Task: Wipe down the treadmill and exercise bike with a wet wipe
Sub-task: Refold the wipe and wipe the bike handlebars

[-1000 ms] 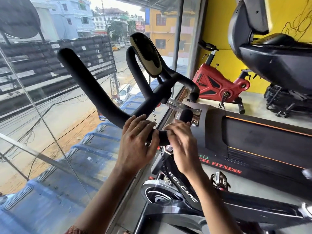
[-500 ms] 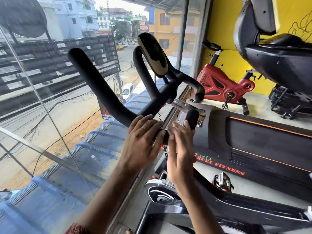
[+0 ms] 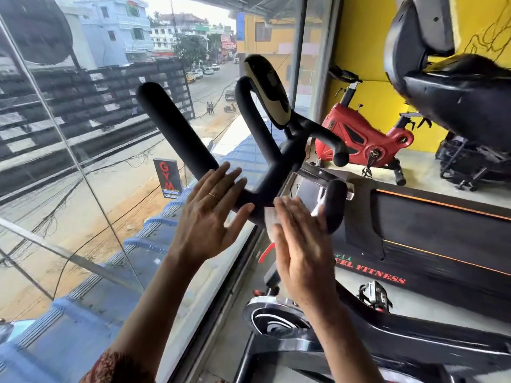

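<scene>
Your left hand [image 3: 210, 217] is flat and open, fingers straight and a bit spread, fingertips lying over the black handlebar [image 3: 177, 134] of the exercise bike [image 3: 414, 346] right where the long left prong meets the crossbar, and it's got hold of nothing. Your right hand [image 3: 301, 250] is the same deal: fingers straight and together, laid up against the crossbar just left of the short right prong [image 3: 335, 205]. The wet wipe [image 3: 268, 217] shows as a pale blurry patch at the edge of those fingers, against the bar, so it looks pressed flat rather than gripped, tho it's too smeared to tell if your thumb is pinning it. The beige and black console [image 3: 272, 95] sticks up out of the centre loop just past your hands, so it's the closest thing crowding the bar. The flywheel [image 3: 276, 319] sits below your right wrist. The treadmill [image 3: 442, 225], black with orange stripes and red FITNESS lettering, lies just beside the bike on your right, well clear of both hands. Behind it a red spin bike [image 3: 356, 139] stands by the yellow wall [image 3: 367, 51], and a big black machine [image 3: 456, 100] hangs over the top right corner. The glass window [image 3: 83, 189] runs tight along your left, with a GYM sign [image 3: 167, 175] outside
</scene>
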### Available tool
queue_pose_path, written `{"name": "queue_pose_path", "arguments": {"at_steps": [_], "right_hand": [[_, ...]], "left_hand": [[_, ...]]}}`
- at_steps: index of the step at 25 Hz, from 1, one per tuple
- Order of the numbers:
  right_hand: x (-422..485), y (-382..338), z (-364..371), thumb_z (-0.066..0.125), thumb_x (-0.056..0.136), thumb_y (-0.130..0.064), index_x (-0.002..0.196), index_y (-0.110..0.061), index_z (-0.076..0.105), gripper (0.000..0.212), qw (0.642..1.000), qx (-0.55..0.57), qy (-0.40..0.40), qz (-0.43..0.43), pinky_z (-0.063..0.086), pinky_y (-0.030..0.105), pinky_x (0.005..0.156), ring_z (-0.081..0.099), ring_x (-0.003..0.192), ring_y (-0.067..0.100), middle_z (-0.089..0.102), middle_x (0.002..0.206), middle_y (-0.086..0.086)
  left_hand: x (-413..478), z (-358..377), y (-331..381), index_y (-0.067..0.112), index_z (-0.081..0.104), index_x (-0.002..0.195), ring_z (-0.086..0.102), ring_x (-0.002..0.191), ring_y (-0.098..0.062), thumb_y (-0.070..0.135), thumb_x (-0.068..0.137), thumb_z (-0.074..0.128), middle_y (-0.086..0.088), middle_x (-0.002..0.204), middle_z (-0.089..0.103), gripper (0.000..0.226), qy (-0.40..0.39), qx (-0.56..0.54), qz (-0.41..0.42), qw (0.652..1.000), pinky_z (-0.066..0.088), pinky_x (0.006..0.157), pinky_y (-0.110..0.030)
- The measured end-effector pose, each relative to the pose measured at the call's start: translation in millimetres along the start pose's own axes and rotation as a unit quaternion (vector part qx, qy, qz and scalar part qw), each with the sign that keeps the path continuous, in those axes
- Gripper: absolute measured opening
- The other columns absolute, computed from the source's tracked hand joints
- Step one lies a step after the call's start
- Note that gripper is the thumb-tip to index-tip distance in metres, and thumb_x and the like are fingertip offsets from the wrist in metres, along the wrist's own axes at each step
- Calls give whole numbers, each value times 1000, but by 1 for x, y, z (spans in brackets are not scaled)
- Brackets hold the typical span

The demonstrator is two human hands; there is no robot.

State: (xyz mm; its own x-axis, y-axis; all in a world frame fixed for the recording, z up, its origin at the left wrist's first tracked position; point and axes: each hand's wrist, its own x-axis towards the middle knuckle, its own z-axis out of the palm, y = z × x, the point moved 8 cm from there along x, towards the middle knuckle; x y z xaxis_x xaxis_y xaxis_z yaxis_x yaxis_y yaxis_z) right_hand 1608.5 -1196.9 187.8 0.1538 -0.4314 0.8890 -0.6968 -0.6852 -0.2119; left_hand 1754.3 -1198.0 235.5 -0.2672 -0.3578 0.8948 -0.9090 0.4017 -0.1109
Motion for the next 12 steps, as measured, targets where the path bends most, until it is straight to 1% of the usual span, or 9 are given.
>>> {"name": "queue_pose_path", "arguments": {"at_steps": [1, 3, 4, 6, 8, 10, 12], "right_hand": [[-2, 6, -3, 42, 99, -16, 129, 1, 56, 37, 999, -16, 22, 26, 33, 51, 110, 48, 129, 29, 56, 134, 15], [-11, 3, -3, 40, 100, -15, 129, 4, 54, 37, 993, -29, 70, 86, 30, 48, 113, 45, 132, 31, 52, 137, 18], [-13, -9, 2, 38, 101, -14, 130, 4, 53, 37, 992, -40, 82, 93, 29, 46, 114, 42, 134, 32, 50, 138, 19], [-8, -40, 19, 37, 102, -11, 130, 3, 52, 35, 993, -67, 79, 56, 29, 45, 114, 40, 135, 31, 49, 138, 20], [10, -60, 38, 47, 95, 0, 129, 2, 55, 34, 995, -82, 59, 9, 31, 46, 112, 42, 134, 31, 50, 137, 20], [35, -71, 54, 54, 89, 6, 125, 3, 58, 37, 997, -58, 51, -12, 38, 46, 107, 50, 127, 31, 56, 132, 20], [68, -82, 57, 51, 92, 1, 123, 6, 58, 32, 997, -6, 80, -12, 44, 42, 101, 58, 118, 31, 60, 126, 21]], "left_hand": [[-1, 0, 0, -3, 66, 115, 47, 128, -29, 30, 96, 50, -17, 125, 61, 41, 1, -2, 26, 1000, 31, 113, -36], [-2, -3, -6, -2, 66, 115, 46, 128, -30, 29, 95, 52, -18, 124, 61, 40, 6, -10, 68, 998, 29, 113, -36], [0, -6, -13, -2, 67, 114, 46, 128, -30, 29, 94, 53, -18, 125, 61, 39, 18, -13, 76, 997, 28, 114, -37], [7, -15, -29, 0, 69, 110, 46, 128, -32, 25, 92, 55, -18, 126, 59, 34, 48, -18, 75, 996, 26, 115, -39], [15, -24, -45, 3, 70, 110, 45, 129, -32, 23, 91, 57, -19, 129, 57, 31, 63, -32, 82, 994, 28, 114, -41], [22, -33, -65, 6, 70, 112, 44, 130, -31, 24, 91, 56, -18, 132, 54, 31, 67, -44, 93, 992, 29, 113, -41], [29, -44, -88, 7, 68, 116, 41, 132, -31, 24, 93, 53, -17, 135, 51, 32, 82, -67, 80, 991, 28, 113, -42]]}}
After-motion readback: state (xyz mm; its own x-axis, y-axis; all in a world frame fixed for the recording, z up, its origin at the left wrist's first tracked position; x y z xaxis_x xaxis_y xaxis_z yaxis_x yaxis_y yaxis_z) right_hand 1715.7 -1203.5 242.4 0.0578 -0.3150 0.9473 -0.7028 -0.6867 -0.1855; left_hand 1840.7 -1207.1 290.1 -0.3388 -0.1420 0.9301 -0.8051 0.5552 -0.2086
